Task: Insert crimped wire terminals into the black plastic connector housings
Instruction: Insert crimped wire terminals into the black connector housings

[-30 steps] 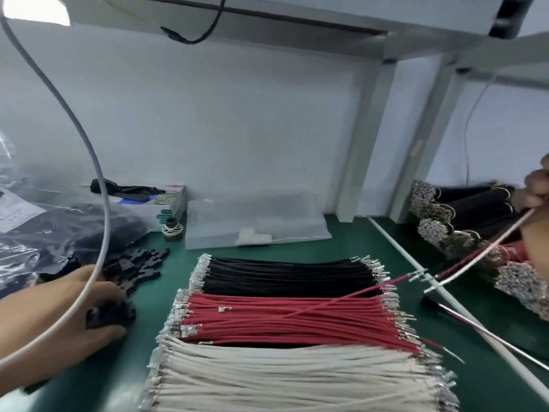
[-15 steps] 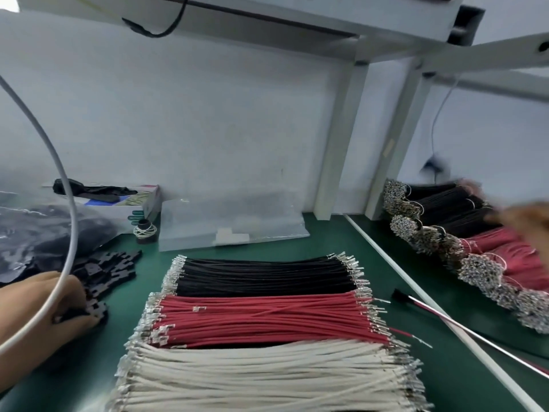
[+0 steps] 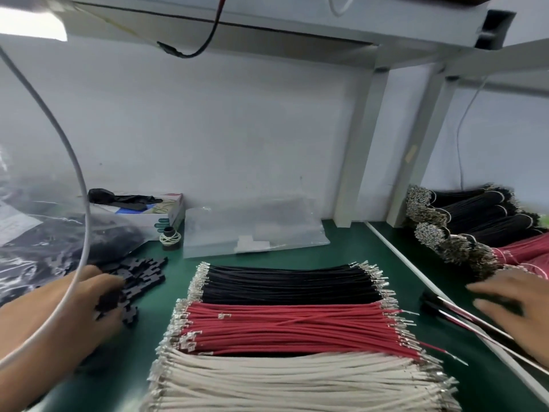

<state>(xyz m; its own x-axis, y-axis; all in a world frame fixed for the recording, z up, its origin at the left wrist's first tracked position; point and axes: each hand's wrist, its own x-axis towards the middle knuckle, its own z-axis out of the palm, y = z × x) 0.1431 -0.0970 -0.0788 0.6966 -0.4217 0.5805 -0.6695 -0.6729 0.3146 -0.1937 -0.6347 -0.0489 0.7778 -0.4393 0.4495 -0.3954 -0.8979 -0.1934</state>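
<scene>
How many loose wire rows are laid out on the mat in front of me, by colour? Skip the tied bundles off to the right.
Black row: 1
Red row: 1
White row: 1
Total: 3 rows, lying side by side on the green mat, black farthest, white nearest. Single wires within a row are too many to count.
</scene>
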